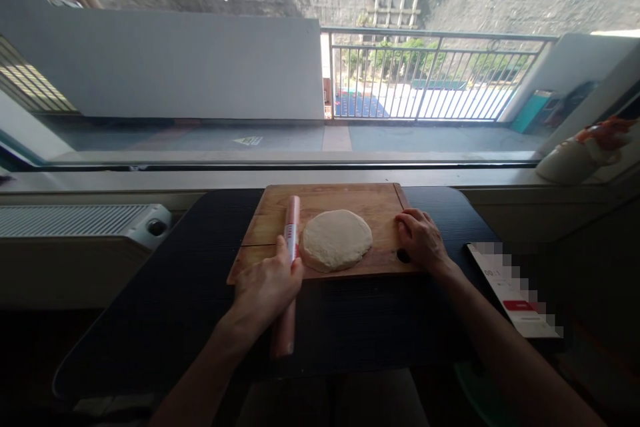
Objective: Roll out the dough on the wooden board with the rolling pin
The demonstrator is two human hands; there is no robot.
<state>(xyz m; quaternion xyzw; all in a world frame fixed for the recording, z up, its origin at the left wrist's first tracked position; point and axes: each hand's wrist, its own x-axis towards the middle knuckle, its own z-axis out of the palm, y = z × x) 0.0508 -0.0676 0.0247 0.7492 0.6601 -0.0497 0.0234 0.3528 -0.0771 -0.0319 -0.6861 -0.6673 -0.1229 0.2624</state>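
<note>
Bench (135, 307): just the one, dark-topped, and the step in hand on it looks like flattening.
Board (350, 195): one, wooden, on the far part of the bench, carrying the action.
Rolling pin (294, 220): one, pointing away from the person, near end out past the board's front edge; a pass, I'd judge, calls for lifting it onto the dough (337, 240) and pressing evenly.
Dough: one flat round, mid-board, just right of the pin; whether the two touch is hard to call from up here.
Left hand (270, 280): one of two, grip closed around the rolling pin.
Right hand (423, 240): the second, fingers curled at the board's right edge; I can't tell whether its grip pinches the wood.
Hole (403, 255): one, dark, beside that hand.
</note>
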